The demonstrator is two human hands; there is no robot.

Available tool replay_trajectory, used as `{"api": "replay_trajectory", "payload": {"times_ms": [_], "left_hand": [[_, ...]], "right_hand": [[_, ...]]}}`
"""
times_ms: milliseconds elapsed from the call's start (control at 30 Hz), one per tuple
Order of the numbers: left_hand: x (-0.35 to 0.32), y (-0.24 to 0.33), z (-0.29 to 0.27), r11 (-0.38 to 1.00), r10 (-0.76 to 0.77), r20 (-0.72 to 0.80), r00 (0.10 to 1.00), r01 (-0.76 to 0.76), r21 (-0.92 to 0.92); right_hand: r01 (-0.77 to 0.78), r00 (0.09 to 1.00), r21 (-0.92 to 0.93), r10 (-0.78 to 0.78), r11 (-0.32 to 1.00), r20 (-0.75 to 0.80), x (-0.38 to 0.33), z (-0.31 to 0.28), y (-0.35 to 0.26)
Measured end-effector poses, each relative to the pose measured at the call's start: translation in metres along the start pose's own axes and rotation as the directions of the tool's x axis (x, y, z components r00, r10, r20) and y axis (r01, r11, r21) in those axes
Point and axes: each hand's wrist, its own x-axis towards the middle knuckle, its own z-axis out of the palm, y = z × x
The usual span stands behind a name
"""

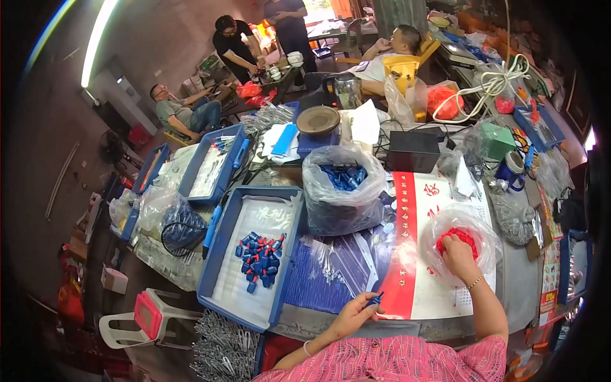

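We see the left hand (352, 317) pinching a small blue part (377, 298) between thumb and fingers, the part poking out past the fingertips. The right hand (459, 258) has its fingers down in a pile of red pieces (469, 237) inside a clear plastic bag (491, 245); we cannot tell if they grip any. Ahead of the left hand stands a bigger plastic bag (344, 219) of blue parts (344, 177); to that hand's left, a blue tray (231, 313) holds a heap of blue-and-red assemblies (259, 258). Just beyond the left hand, a red-and-white printed sheet (439, 304) covers part of the cluttered table (519, 286). Beyond both hands we note a black box (414, 151) and, across the room, two people standing and two seated; a white plastic chair (118, 334) sits far left.
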Motion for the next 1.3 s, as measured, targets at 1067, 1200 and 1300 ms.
{"api": "replay_trajectory", "payload": {"times_ms": [1067, 1200, 1300], "left_hand": [[0.003, 0.002, 0.020, 0.994, -0.013, 0.053, 0.999, 0.018, -0.112], [-0.002, 0.011, 0.019, 0.995, -0.027, 0.008, 1.000, 0.028, -0.091], [-0.009, 0.016, 0.013, 0.994, -0.016, -0.099, 0.995, 0.005, -0.111]], "right_hand": [[-0.161, 0.982, 0.908, -0.024, 0.386, 0.185, -0.071, 0.020, -0.074], [-0.182, 0.980, 0.962, -0.045, 0.204, 0.195, -0.065, 0.022, -0.094], [-0.215, 0.964, 0.970, -0.131, 0.114, 0.230, -0.051, 0.016, -0.109]]}}
